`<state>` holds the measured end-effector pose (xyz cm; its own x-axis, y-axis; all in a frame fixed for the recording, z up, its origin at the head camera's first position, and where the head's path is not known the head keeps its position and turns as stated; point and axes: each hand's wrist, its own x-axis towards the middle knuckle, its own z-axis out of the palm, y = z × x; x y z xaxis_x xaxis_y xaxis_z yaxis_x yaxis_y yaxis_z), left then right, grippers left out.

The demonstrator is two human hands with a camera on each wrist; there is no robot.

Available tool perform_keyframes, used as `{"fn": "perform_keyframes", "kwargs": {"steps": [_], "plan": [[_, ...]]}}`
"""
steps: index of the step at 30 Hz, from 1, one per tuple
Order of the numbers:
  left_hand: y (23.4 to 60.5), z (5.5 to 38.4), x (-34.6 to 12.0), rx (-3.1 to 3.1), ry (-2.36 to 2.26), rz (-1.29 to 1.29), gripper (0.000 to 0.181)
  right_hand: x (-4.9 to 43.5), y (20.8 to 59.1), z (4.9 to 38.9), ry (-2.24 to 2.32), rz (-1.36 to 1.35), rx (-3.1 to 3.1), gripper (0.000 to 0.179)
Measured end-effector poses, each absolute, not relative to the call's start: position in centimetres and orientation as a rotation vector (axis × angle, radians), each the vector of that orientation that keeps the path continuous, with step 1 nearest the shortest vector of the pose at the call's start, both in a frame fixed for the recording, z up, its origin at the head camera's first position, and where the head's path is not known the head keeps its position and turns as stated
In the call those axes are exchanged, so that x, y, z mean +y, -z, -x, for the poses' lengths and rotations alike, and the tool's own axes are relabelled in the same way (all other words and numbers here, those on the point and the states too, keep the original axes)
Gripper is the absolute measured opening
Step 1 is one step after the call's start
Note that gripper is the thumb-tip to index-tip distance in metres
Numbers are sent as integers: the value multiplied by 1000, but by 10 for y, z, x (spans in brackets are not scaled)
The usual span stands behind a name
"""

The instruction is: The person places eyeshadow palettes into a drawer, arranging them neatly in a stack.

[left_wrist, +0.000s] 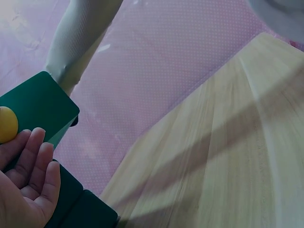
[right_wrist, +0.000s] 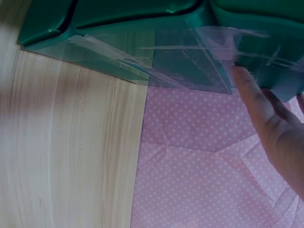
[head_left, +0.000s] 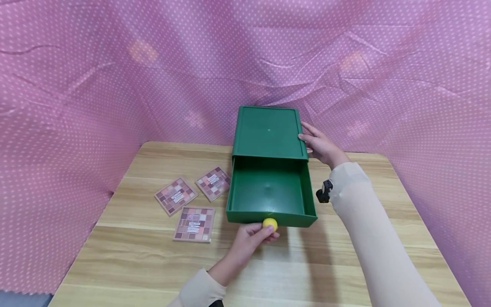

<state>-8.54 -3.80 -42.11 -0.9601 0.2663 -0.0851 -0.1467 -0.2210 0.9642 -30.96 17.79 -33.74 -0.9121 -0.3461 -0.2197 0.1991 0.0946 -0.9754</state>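
A green drawer box [head_left: 270, 132] stands on the table toward the back, with its drawer [head_left: 268, 187] pulled out at the front so that the green floor inside shows. My left hand [head_left: 249, 241] pinches the round yellow knob [head_left: 270, 224] on the drawer front, thumb on top. In the left wrist view, that knob [left_wrist: 6, 124] sits at the left edge beside the fingers. At the box's right side my right hand [head_left: 322, 145] rests with its fingers extended against the wall. In the right wrist view, a straight finger [right_wrist: 254, 92] touches clear film on the green side.
Several-shade makeup palettes lie left of the drawer: one at far left [head_left: 176, 196], one beside the drawer [head_left: 213, 183], one nearer the front [head_left: 194, 224]. The wooden table [head_left: 134, 256] is surrounded by a pink dotted cloth [head_left: 192, 64] at the back and sides.
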Motion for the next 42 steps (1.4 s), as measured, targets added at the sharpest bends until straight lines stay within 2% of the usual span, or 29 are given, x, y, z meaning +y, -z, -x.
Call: {"fn": "perform_keyframes", "kwargs": {"steps": [16, 42], "plan": [[427, 80, -40, 1755, -2225, -110, 32, 178, 339, 308, 1887, 149, 1985, 57], [440, 77, -63, 1998, -1985, -258, 36, 179, 343, 307, 1882, 171, 1991, 57]]}}
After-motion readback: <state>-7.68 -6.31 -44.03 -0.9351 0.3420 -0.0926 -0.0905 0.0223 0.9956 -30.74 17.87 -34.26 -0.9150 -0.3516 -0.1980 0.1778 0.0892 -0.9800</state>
